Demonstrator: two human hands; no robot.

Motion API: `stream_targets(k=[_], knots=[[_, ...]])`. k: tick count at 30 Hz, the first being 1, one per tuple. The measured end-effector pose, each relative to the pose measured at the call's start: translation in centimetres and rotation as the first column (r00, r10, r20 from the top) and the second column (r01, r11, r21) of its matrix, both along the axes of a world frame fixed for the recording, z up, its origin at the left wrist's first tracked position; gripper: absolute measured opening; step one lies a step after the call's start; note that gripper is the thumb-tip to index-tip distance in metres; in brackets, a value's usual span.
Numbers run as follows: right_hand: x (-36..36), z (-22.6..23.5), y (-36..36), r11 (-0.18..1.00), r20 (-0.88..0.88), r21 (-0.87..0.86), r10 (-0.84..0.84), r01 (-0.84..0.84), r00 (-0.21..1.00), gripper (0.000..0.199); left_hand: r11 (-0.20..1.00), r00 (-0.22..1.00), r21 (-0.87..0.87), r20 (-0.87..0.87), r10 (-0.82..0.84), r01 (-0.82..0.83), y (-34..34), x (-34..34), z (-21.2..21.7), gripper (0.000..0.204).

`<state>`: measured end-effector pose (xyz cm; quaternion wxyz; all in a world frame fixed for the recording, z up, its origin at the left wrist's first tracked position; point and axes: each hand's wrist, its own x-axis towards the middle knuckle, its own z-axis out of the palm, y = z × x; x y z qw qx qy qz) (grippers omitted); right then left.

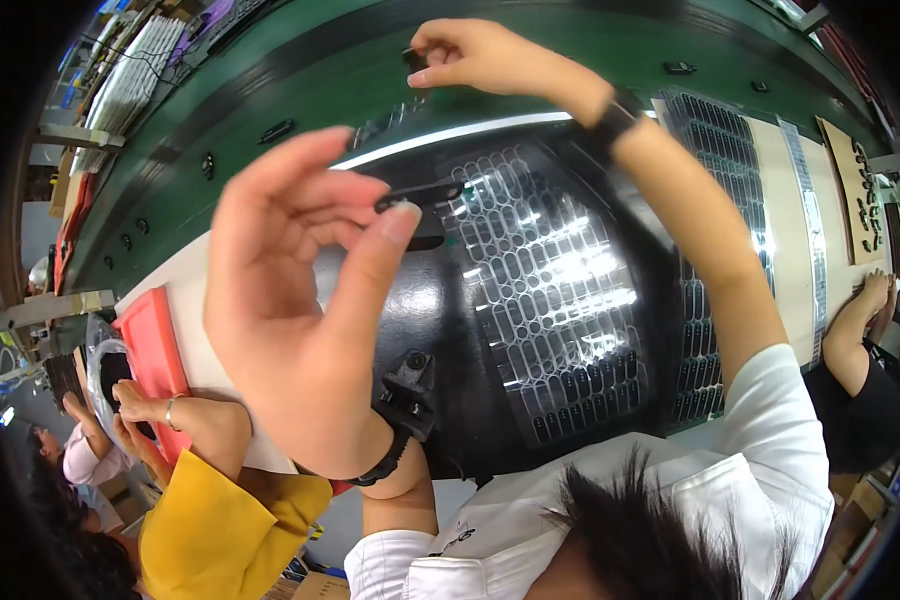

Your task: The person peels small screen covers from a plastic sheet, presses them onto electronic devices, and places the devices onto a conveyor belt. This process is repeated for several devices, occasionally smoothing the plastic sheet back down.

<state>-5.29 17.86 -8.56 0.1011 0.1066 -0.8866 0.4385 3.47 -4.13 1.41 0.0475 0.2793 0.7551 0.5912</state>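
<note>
- Pinching a slim, black, elongated part (436, 192) between thumb and fingertips, the person's left hand (290, 290) is nearest the camera, raised above the tabletop; the grip is narrow, at the part's left end, and the other end juts out to the right.
- That part looks light, stiff and smooth, perhaps apt to slip or scratch; a gentle hold on its long edges near the middle would probably be steadier than one at the end.
- Below, on the glossy black tabletop (395, 312), stands a small black clamp-like fixture (410, 374); a flat, dark oval piece (428, 243) lies farther off, apart from it.
- To their right lies a clear plastic tray with rows of oval cells (545, 250); the rows nearest the person's body appear to hold dark pieces.
- Farther out, the right hand (475, 55) reaches over the green conveyor belt (570, 50), its fingers closed on a small black piece (414, 62), partly hidden.
- Along the belt, small black devices (276, 132) lie spread well apart.
</note>
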Motion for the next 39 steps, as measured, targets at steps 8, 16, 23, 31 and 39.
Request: stream_targets(k=[8, 16, 23, 31, 39], knots=[[12.0, 5.2, -3.6, 0.907, 0.025, -0.421, -0.010, 0.020, 1.000, 0.025, 0.932, 0.991, 0.355, 0.083, -0.110, 0.074, 1.3, 0.6, -0.4, 0.045], [14.6, 6.3, -4.3, 0.929, -0.151, -0.369, -0.041, -0.017, 0.988, 0.029, 0.951, 0.982, 0.309, 0.186, -0.031, -0.029, 2.8, 1.1, -0.9, 0.048], [15.0, 6.8, -4.2, 0.977, -0.203, -0.208, -0.086, 0.043, 0.975, 0.029, 0.946, 0.986, 0.324, 0.152, -0.068, 0.015, 3.1, 1.3, -1.0, 0.051], [15.0, 6.9, -4.5, 0.970, -0.185, -0.238, -0.097, 0.051, 0.978, 0.029, 0.958, 0.993, 0.285, 0.104, -0.063, 0.031, 3.1, 1.2, -1.1, 0.052], [14.8, 6.5, -4.2, 0.997, -0.287, -0.001, -0.074, 0.076, 0.955, 0.027, 0.993, 0.993, -0.101, -0.111, 0.047, -0.059, 3.3, 0.3, -1.6, 0.049]])
